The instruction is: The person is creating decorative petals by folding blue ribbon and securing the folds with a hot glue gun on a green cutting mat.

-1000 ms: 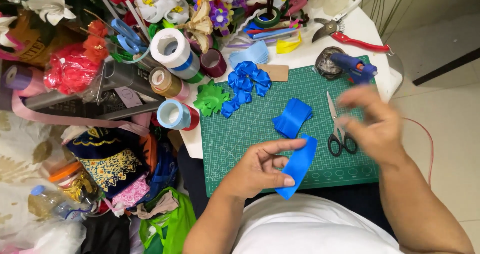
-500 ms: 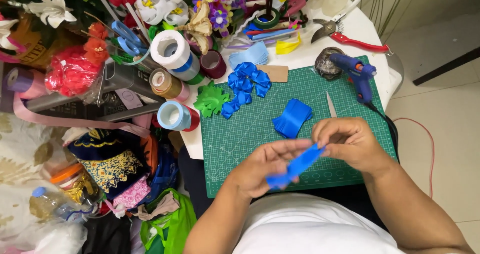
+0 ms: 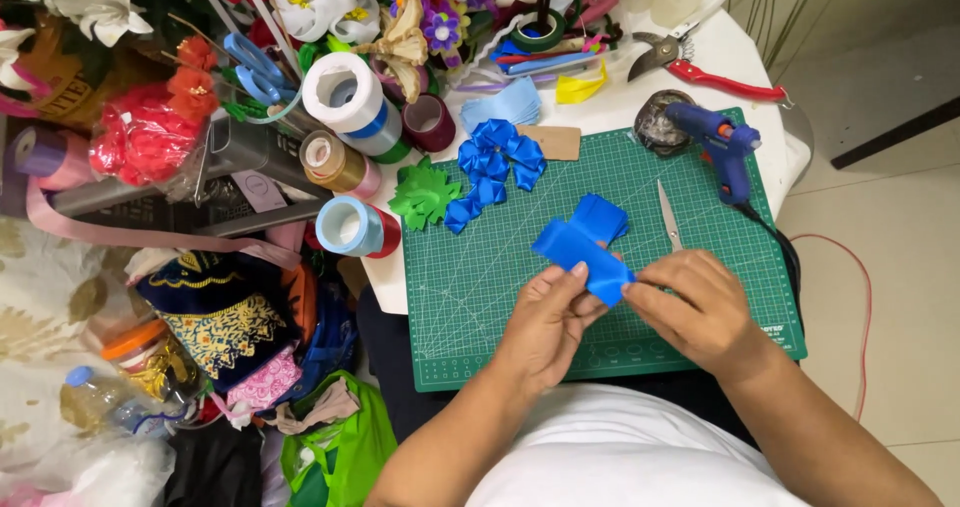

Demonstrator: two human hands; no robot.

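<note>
Left hand (image 3: 545, 317), right hand (image 3: 690, 307) pinch blue ribbon piece (image 3: 583, 252) over cutting mat (image 3: 480, 277).

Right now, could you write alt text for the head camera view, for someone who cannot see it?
Two hands, the left hand and right hand, pinch a strip of blue ribbon above a green cutting mat. A blue ribbon flower, scissors and a blue glue gun lie on the mat, with tape rolls alongside.

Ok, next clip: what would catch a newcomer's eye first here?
Both hands, the left hand and the right hand, pinch a bright blue ribbon strip over the green gridded cutting mat. Behind it lie a blue ribbon flower and a blue glue gun at the mat's far right corner. Tape rolls and artificial flowers crowd the left.
</note>
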